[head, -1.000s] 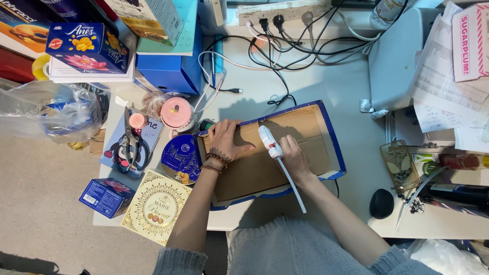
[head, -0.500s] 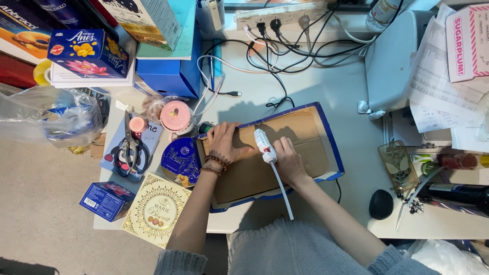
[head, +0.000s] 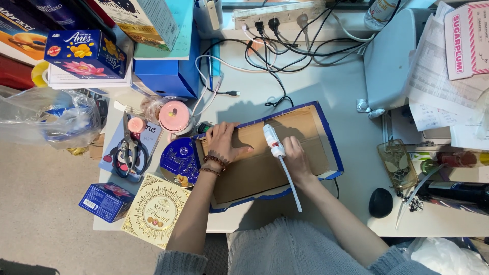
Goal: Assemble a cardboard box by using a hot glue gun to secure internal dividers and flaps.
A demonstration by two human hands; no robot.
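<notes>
A flattened cardboard box (head: 305,127), brown inside with a blue edge, lies on the white desk (head: 351,86) in front of me. My left hand (head: 223,142), with bead bracelets at the wrist, presses flat on its left part. My right hand (head: 295,155) grips a white glue gun (head: 274,141) with a long clear stick out of its back, its nose pointing away from me onto the cardboard's middle.
Left of the cardboard lie a round blue tin lid (head: 179,162), a pink tape roll (head: 174,116), scissors (head: 130,147) and two biscuit boxes (head: 155,211). A power strip (head: 277,12) with black cables sits behind. Papers (head: 438,76), a dark bottle (head: 458,191) and a black pebble-shaped object (head: 380,202) lie right.
My right hand has shifted the glue gun slightly toward me and right along the cardboard. The left hand stays pressed on the cardboard's left part.
</notes>
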